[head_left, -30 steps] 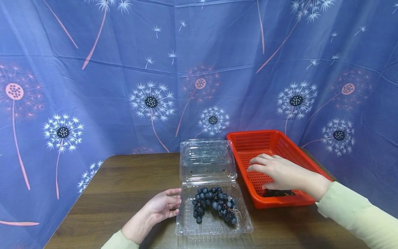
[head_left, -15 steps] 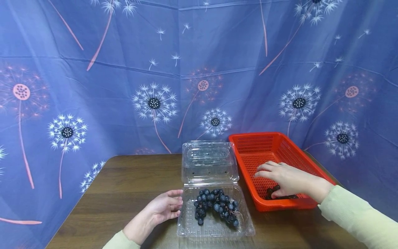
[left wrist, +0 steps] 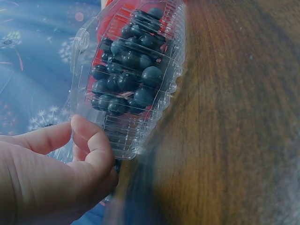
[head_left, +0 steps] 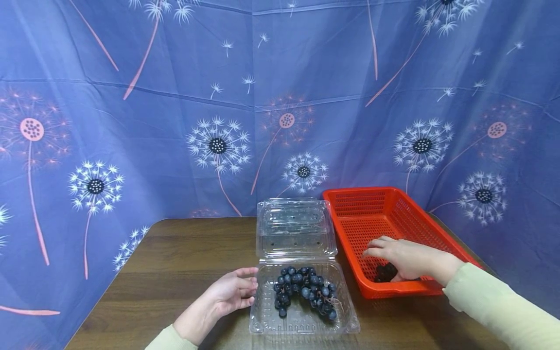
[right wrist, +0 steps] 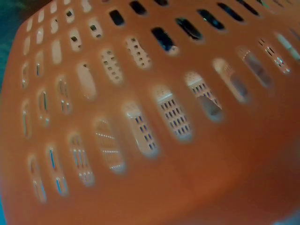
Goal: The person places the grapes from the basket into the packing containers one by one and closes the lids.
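Note:
A clear plastic clamshell box [head_left: 258, 321] lies with its lid folded back on the wooden table. In its base lies a bunch of dark grapes [head_left: 297, 279]. My left hand [head_left: 232, 295] has relaxed fingers right at the box's left rim; in the left wrist view the fingertips [left wrist: 80, 123] overlap that rim. To the right stands a red slotted basket [head_left: 356, 233]. My right hand [head_left: 404, 257] reaches down into its near end, fingers spread and arched over dark grapes [head_left: 385, 272], partly hidden below the hand. The right wrist view shows mostly the basket wall [right wrist: 187, 164].
Behind the table [head_left: 197, 253] hangs a blue cloth [head_left: 166, 136] with dandelion prints. The clamshell lid [head_left: 293, 226] rests open toward that cloth, close beside the basket. Bare tabletop shows to the left of the box.
My right hand has moved lower and nearer to me inside the basket, over the dark grapes. The left hand stays at the box rim. The whole head view has shifted slightly.

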`<state>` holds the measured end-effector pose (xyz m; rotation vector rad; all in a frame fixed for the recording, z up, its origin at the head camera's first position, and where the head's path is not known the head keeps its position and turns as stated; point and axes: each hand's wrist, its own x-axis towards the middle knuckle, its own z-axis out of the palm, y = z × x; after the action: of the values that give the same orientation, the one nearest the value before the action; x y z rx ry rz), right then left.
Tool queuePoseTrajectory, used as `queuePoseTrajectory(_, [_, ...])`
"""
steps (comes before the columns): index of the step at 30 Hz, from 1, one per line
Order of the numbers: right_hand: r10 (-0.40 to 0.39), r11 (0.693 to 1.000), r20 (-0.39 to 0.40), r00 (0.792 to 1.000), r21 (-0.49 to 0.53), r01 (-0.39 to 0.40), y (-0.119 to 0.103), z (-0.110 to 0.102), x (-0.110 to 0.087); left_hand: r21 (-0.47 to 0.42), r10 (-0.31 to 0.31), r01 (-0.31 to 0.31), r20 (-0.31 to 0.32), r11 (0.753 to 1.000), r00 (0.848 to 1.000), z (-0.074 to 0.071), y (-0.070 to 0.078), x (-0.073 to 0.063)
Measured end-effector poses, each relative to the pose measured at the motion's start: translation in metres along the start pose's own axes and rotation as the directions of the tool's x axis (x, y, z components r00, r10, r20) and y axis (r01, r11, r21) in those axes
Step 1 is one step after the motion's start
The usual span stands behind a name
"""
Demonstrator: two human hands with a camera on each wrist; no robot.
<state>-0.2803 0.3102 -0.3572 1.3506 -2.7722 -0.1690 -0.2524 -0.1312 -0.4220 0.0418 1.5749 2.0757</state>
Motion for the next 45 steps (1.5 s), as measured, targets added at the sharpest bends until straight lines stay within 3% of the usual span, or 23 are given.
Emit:
queuePoseTrajectory(4, [-0.027, 1.000, 0.019, 0.999, 0.000, 0.027, 0.001, 0.007, 0.000, 0.005, 0.001, -0.001, -0.002, 1.000, 1.000, 0.000, 0.000, 0.000])
queuePoseTrajectory(30, [0.019, 0.995, 0.199, 0.980, 0.089, -0.037, -0.001, 0.015, 0.004, -0.007, -0.002, 0.002, 0.009, 1.000, 1.000, -0.001, 0.001, 0.001])
queuePoseTrajectory(37, [-0.023, 0.995, 0.176, 0.984, 0.102, 0.005, -0.003, 0.019, 0.006, -0.007, -0.004, 0.004, 0.004, 1.000, 1.000, -0.002, 0.001, 0.001])
queuePoseTrajectory(45, [0.027, 0.999, 0.171, 0.985, 0.031, -0.033, -0.004, 0.028, 0.008, -0.011, -0.002, 0.002, 0.007, 1.000, 1.000, -0.002, 0.000, 0.001])
